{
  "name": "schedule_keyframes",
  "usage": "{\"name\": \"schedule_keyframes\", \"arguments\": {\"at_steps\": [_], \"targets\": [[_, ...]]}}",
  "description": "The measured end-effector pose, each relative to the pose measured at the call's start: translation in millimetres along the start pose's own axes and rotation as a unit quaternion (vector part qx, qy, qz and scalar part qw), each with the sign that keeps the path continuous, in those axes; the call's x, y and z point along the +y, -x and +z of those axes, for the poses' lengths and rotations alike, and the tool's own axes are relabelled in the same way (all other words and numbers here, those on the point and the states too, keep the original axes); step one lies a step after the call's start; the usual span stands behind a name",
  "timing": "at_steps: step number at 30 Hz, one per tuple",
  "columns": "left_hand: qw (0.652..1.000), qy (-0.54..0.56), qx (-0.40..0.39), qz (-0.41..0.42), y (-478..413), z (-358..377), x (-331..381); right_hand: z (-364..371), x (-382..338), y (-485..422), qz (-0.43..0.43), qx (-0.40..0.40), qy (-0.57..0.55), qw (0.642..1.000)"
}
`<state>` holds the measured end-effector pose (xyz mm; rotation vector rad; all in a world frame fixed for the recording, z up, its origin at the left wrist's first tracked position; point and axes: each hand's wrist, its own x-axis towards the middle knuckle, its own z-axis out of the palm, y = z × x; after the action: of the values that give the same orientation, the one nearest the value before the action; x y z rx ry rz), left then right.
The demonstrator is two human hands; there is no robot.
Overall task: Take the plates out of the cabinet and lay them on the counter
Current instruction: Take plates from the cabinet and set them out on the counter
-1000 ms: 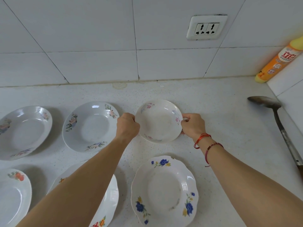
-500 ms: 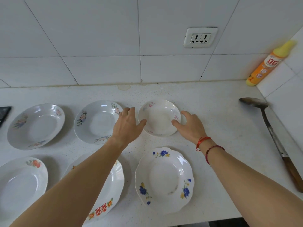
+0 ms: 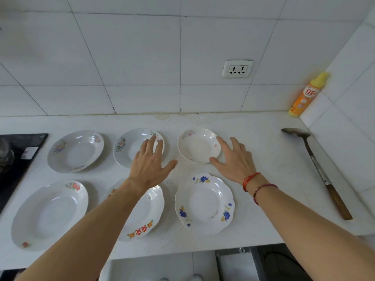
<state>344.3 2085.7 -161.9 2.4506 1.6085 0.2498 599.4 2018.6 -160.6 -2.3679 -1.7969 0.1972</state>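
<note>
A small cream plate (image 3: 197,147) with faint pink flowers on its rim lies flat on the desk (image 3: 263,151) between the left hand (image 3: 150,167) and the right hand (image 3: 233,159), nearer the right. Both hands are spread, fingers straight.

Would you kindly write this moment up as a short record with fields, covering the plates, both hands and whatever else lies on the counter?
plates: six on the counter, two rows of three
back row: pale-flowered plate, green-sprigged plate, small pink-flowered plate
front row: red-flowered plate, red-character plate, blue-flowered plate
left hand: open, fingers over the green-sprigged plate's right rim
right hand: open, spread beside the small pink-flowered plate, contact unclear
other items: metal spatula, orange bottle, both at right
</note>
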Motion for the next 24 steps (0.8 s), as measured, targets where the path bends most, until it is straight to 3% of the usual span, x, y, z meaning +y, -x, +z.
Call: {"name": "schedule_keyframes", "arguments": {"at_steps": [24], "targets": [[0.999, -0.025, 0.024, -0.042, 133, -18, -40, 15, -49, 85, -0.072, -0.003, 0.018, 0.997]]}}
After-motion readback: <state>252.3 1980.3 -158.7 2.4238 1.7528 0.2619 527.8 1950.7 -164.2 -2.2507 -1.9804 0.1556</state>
